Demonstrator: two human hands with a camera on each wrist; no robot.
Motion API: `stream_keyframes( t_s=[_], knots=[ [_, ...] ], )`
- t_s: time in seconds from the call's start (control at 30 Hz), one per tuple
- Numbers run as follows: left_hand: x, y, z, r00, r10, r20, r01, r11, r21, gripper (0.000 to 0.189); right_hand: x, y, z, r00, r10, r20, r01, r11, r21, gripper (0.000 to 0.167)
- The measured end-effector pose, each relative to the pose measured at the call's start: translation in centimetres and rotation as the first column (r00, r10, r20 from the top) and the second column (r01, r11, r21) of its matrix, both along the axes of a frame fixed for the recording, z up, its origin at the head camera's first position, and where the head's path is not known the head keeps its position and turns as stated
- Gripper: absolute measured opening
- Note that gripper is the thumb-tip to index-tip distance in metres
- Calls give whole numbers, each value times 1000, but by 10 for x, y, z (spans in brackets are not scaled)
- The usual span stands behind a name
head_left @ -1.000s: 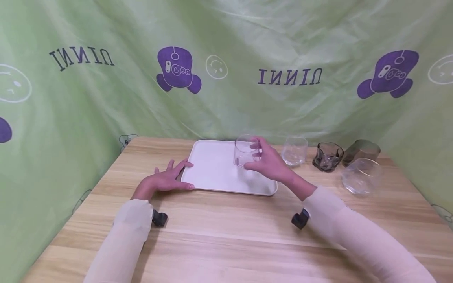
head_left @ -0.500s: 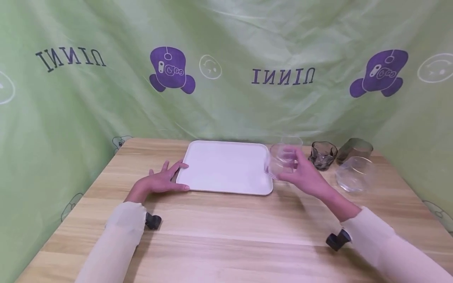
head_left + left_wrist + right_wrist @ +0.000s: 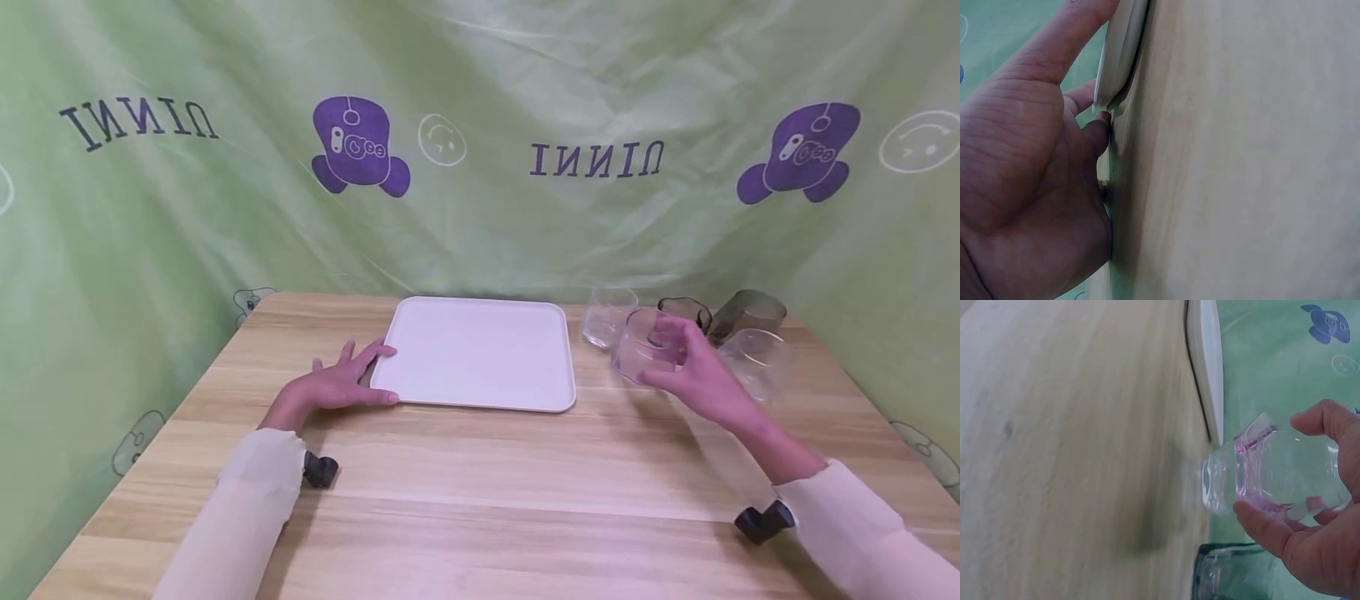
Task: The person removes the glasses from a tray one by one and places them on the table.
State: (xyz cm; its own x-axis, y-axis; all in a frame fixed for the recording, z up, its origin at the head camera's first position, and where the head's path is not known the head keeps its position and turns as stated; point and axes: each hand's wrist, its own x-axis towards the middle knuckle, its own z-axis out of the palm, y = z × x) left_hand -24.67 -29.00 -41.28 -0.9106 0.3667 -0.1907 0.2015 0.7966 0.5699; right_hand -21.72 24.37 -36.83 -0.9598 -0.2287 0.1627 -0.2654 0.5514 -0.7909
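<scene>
My right hand [image 3: 701, 375] grips a clear drinking glass [image 3: 641, 346] by its side, thumb and fingers around it. In the right wrist view the glass [image 3: 1272, 469] has a faceted base with a pinkish tint, held above the table, with another clear glass [image 3: 1215, 481] behind it. At the left end of the white rectangular tray [image 3: 480, 354] lies my left hand [image 3: 337, 385], fingers spread, with thumb and index finger at the tray's rim. In the left wrist view these fingers touch the tray's edge [image 3: 1121, 50].
To the right on the wooden table [image 3: 480, 500] stand a clear glass [image 3: 603, 317], a dark wavy glass [image 3: 688, 310], a smoky brown glass [image 3: 753, 312] and another clear glass [image 3: 761, 362]. A green printed curtain [image 3: 480, 225] hangs right behind the table's far edge.
My right hand has carried the held glass from over the tray to the right, beside the other glasses. My left hand has stayed at the tray's left end. The head view has shifted slightly.
</scene>
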Motion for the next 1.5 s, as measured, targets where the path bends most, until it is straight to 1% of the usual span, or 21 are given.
stream_keyframes(
  t_s=[0.17,0.23,0.33,0.47,0.63,0.7,0.87,0.9,1.0,1.13,1.2,1.23,1.27,1.33,1.5],
  knots=[
    [-1,-2,-3,1000,-22,-19,23,999,37,85,1,10,-6,999,-32,4,32,999,40,86],
    [1,0,2,1000,-11,-2,11,999,34,87,1,13,-8,999,-37,11,36,998,43,87],
    [-1,-4,-1,1000,-4,-6,4,999,40,88,1,16,-11,999,-37,24,36,999,39,88],
    [0,-4,0,1000,-9,4,9,999,46,88,0,21,-15,999,-30,40,29,999,25,88],
    [4,0,7,1000,-14,8,14,999,33,88,-1,26,-18,998,-28,54,27,999,21,89],
    [3,0,7,1000,-12,1,12,1000,22,87,-2,27,-20,998,-24,59,23,1000,15,89],
    [1,-1,6,1000,-5,12,5,1000,-8,87,-4,30,-23,996,-7,84,9,1000,-19,89],
    [1,-1,7,1000,-6,17,6,1000,-10,88,-4,31,-24,996,-7,87,9,1000,-23,89],
    [0,-3,4,1000,-10,9,10,1000,-6,88,-4,32,-25,997,-5,83,8,999,-31,88],
    [1,-2,5,1000,-24,8,24,999,27,88,-5,33,-26,997,-4,78,7,999,-39,88],
    [1,-3,4,999,-34,1,33,998,44,87,-5,34,-26,997,-3,80,5,999,-32,88],
    [2,-2,6,999,-33,6,33,998,52,87,-5,34,-26,997,0,82,3,1000,-28,89],
    [2,-2,5,999,-34,5,33,998,57,87,-5,34,-26,996,3,84,-1,1000,-22,89],
    [0,-3,3,999,-36,-5,36,998,59,87,-5,34,-25,996,9,89,-8,1000,-11,89],
    [0,-1,3,1000,-23,1,23,999,38,89,-6,35,-26,995,22,101,-22,1000,-1,90]
  ],
)
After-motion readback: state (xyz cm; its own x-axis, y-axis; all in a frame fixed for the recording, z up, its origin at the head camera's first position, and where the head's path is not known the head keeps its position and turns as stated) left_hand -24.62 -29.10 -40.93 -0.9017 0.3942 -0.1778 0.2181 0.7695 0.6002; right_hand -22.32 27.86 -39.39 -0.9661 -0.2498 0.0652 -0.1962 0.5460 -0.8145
